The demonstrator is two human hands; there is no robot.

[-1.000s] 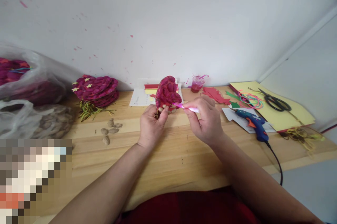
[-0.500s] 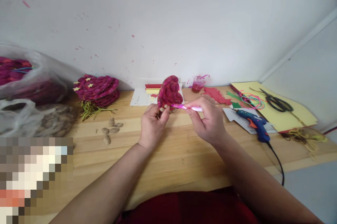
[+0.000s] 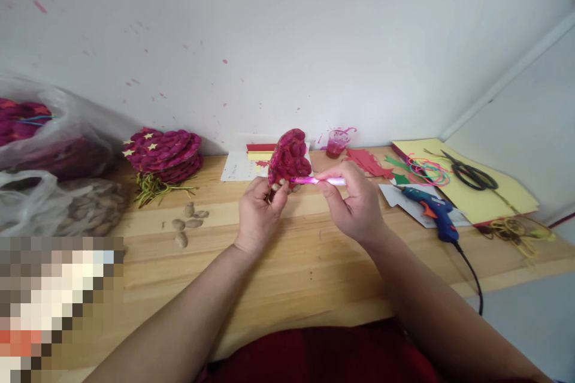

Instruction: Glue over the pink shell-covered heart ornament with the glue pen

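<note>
Ok so the right hand [image 3: 354,206], mid-frame, has thumb and fingers pinched on a slim, smooth pink-and-white brush [image 3: 309,180] that's nearly level, tip pointing left at the bumpy magenta piece [image 3: 291,155]. That's basically dead centre, long axis roughly upright, with the left hand [image 3: 260,215] nearer, thumb and fingers closed on its lower edge. Further out, wrinkly tan peanuts [image 3: 178,225] sit left of centre on the grainy wooden table [image 3: 278,275].
</note>
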